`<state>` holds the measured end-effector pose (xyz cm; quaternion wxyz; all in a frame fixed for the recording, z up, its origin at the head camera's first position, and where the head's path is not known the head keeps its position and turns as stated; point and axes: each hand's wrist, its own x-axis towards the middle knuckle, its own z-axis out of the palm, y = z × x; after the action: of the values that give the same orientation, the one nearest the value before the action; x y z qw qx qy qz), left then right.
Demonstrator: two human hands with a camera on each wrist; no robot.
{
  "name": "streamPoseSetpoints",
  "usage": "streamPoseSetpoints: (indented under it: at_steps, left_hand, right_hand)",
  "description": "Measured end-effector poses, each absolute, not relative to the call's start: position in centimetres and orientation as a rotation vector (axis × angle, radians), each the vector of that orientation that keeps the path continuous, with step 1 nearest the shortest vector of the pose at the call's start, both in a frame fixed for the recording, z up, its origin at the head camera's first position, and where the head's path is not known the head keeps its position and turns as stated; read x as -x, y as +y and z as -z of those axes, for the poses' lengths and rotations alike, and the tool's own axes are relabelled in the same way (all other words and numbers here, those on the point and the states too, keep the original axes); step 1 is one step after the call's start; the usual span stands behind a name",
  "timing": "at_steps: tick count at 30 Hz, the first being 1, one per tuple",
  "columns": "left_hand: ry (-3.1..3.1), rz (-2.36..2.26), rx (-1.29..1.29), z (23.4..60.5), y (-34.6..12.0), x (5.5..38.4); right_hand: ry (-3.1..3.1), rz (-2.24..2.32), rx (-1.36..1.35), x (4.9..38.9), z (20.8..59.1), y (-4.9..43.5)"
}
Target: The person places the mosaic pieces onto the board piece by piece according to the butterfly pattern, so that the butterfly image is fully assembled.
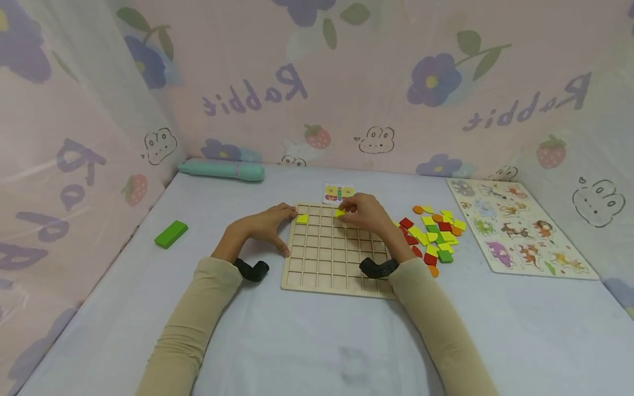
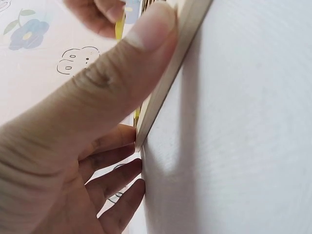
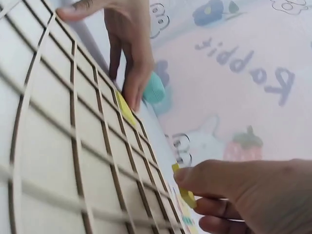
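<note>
A wooden grid board [image 1: 309, 280] with raised dividers lies flat on the table. My left hand [image 1: 264, 224] rests along its left side: the thumb touches the edge and the extended fingertips are at the far left corner. One yellow tile [image 1: 301, 219] sits in a cell near that corner. Between thumb and fingers, my right hand [image 1: 366, 213] pinches another thin yellow tile [image 3: 187, 194], tilted, over the far rows of the board. The fingers hide part of its outline. Just beyond the board is a small pattern card [image 1: 338, 193], partly covered by the right hand.
Loose red, yellow, green and orange tiles [image 1: 438, 234] are spread right of the board, partly behind the right forearm. Farther right lies an animal puzzle board [image 1: 520, 231]. A green block [image 1: 171, 234] is at left, and a teal pencil-shaped case [image 1: 223, 170] lies by the back wall.
</note>
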<state>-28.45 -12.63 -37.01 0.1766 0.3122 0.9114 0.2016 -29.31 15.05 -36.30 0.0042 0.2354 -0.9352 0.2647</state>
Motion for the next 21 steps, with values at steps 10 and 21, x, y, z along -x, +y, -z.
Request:
streamPoseSetpoints:
  at_steps: [10,21]
  left_hand:
    - [2.572,-0.586,-0.886,37.1,-12.7,28.5]
    - [2.576,-0.583,-0.905,36.8,-12.7,28.3]
  right_hand:
    - [-2.893,-0.906,-0.916,30.4,37.6,10.4]
    - [-2.89,-0.957,-0.871,30.4,38.1,9.8]
